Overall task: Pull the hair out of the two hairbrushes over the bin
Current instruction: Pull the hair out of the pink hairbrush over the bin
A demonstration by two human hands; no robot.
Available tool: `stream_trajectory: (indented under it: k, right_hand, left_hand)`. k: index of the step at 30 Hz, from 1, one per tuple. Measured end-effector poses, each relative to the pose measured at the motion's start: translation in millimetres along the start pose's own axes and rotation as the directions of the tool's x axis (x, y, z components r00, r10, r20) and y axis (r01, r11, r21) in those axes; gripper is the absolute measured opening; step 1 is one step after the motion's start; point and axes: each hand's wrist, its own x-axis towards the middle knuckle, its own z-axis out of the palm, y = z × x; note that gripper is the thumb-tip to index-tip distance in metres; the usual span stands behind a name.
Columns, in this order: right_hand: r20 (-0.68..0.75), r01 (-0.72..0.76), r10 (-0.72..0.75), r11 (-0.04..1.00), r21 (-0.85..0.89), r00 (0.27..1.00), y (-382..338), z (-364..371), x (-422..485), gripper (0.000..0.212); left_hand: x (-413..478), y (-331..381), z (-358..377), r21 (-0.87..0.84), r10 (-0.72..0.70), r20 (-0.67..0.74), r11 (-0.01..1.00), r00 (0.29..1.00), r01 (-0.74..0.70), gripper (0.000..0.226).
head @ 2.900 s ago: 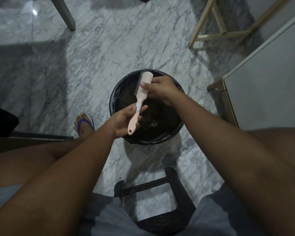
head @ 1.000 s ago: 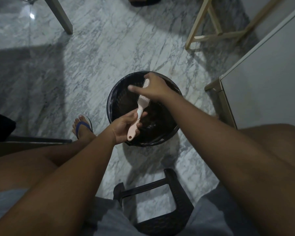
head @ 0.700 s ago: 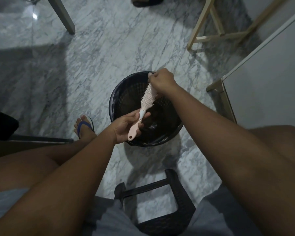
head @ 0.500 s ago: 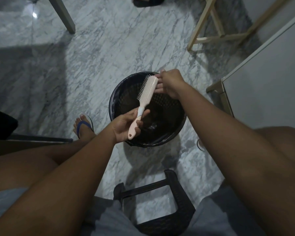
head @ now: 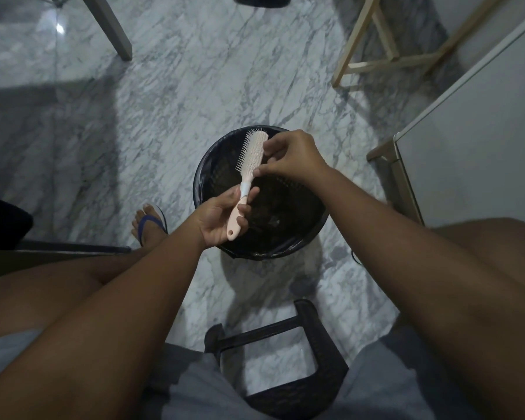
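A pale pink hairbrush (head: 250, 159) stands slanted over a round black bin (head: 309, 234) on the marble floor, bristles facing left. My left hand (head: 217, 221) grips its pink handle. My right hand (head: 291, 156) is at the right side of the brush head, fingertips pinched against its back and lower edge. Whether hair is between those fingers cannot be made out. Dark clumps lie inside the bin. Only one brush is in view.
I sit on a dark woven stool (head: 288, 365), knees spread either side. My left foot in a blue sandal (head: 149, 227) rests left of the bin. A white cabinet (head: 473, 140) is at the right, a wooden frame (head: 385, 53) behind, a grey table leg (head: 109, 25) far left.
My right hand slid from the tip of the brush head down along its right side. The brush turned slightly, bristles more to the left. My left hand kept its grip.
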Motion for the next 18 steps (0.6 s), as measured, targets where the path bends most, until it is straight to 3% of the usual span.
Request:
stream_trajectory:
  k: [3, 6, 8, 11, 13, 16, 18]
  right_hand:
    - [-0.005, 0.007, -0.007, 1.000, -0.003, 1.000, 7.3, -6.0, 4.4, 0.042]
    - [-0.061, 0.022, -0.029, 0.993, -0.119, 0.998, 12.4, -9.3, 8.9, 0.016]
    - [-0.161, -0.071, 0.047, 0.986, -0.150, 0.986, 19.9, -7.0, 13.6, 0.021]
    - [-0.220, -0.139, 0.136, 0.990, 0.001, 0.966, 24.0, -2.3, 16.1, 0.027]
    - [-0.140, -0.127, 0.135, 0.990, 0.061, 0.981, 14.5, -0.8, 9.0, 0.042]
    - [0.044, -0.055, 0.059, 0.995, -0.087, 0.997, -2.7, 0.8, 2.0, 0.090]
    - [0.087, -0.041, 0.050, 0.994, -0.100, 0.995, -10.0, 1.8, 2.8, 0.094]
  left_hand:
    - [-2.9, 3.2, -1.3, 0.047, -0.030, 0.022, 0.998, 0.999, 0.029, 0.050]
    - [-4.7, 1.7, -1.7, 0.048, -0.034, 0.052, 0.998, 0.998, 0.031, 0.051]
    - [-4.4, -2.3, 1.6, 0.039, -0.039, 0.084, 0.999, 0.996, 0.035, 0.057]
    - [-1.3, -9.2, 6.4, 0.028, -0.021, 0.048, 0.999, 0.999, 0.020, 0.051]
    - [0.6, -11.1, 8.2, 0.041, 0.001, -0.005, 0.999, 1.000, -0.001, 0.047]
    - [0.8, -10.0, 7.9, 0.064, 0.004, -0.027, 0.998, 1.000, -0.003, 0.044]
    - [-0.5, -9.8, 5.9, 0.082, 0.012, -0.035, 0.997, 0.999, -0.009, 0.042]
